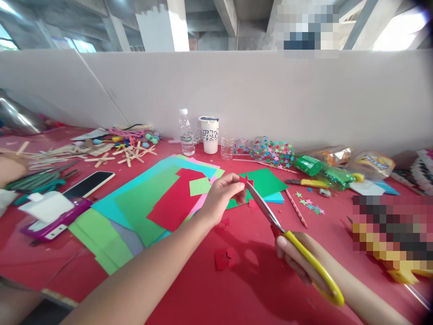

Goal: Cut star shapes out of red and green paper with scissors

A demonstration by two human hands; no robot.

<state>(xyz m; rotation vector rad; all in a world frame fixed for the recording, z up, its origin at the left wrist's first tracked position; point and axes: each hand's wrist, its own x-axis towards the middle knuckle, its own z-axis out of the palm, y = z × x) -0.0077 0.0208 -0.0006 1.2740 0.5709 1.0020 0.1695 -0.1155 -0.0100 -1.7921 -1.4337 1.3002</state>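
Observation:
Between the thumb and fingers of my left hand (225, 196) is a small piece of red paper (246, 180) with a pointed, star-like outline. My right hand (297, 255) grips yellow-handled scissors (267, 210), their blades angled up and left so that the tips meet the red paper. Whether the blades are parted is hard to tell. Below my hands, red paper scraps (224, 258) with cut-out shapes lie on the red table (203, 293). Behind my left hand lies a dark green sheet (269, 182). Left of it are a larger red sheet (179, 201) and overlapping green and blue sheets (140, 203).
At the back stand a water bottle (186, 133) and a white cup (210, 135). Small paper stars (309, 203), a striped straw (297, 208) and a yellow cutter (313, 183) lie right. Leftward are a phone (89, 184), a purple device (61, 219) and wooden sticks (135, 153).

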